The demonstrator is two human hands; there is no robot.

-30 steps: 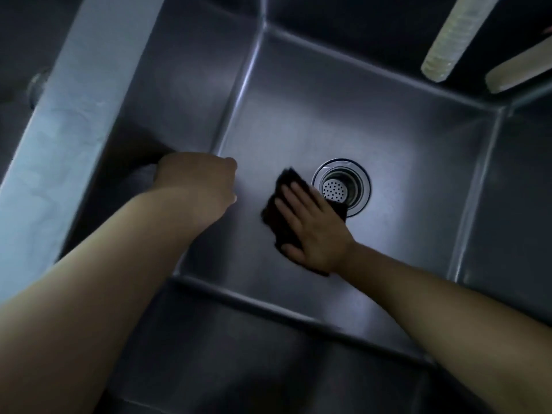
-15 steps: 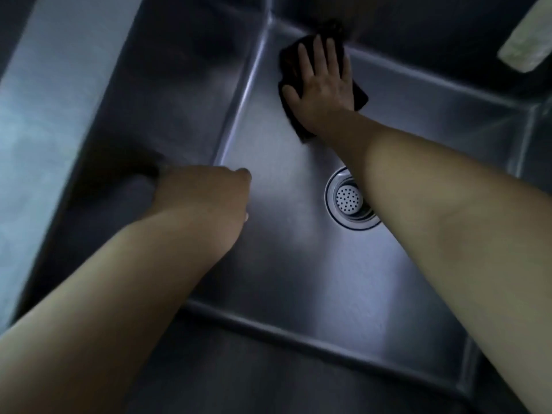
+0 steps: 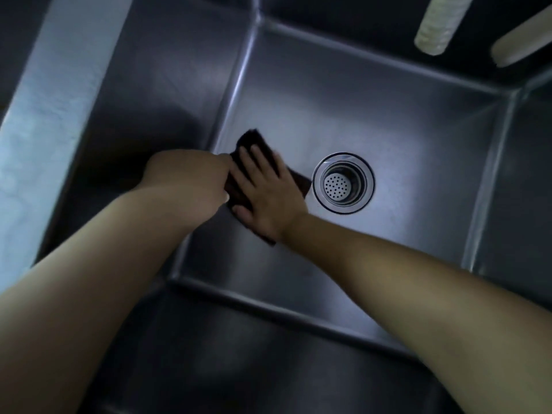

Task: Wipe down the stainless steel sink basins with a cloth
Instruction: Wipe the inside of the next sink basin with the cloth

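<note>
Pressing flat on dark cloth (image 3: 294, 182) beside drain (image 3: 343, 183): right hand (image 3: 265, 194), fingers spread.

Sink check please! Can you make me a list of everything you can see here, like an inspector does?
Surface: stainless steel sink basin, floor dull and streaky.
Job's things: dark cloth flat on the basin floor, left of the drain strainer.
Clutter: two pale objects at the top right edge; cannot tell what they are.
Hands: right hand presses the cloth with straight fingers; left hand is curled beside the cloth, grip unclear.
Cables: nothing seen.
Surroundings: pale ledge along the left side.
</note>
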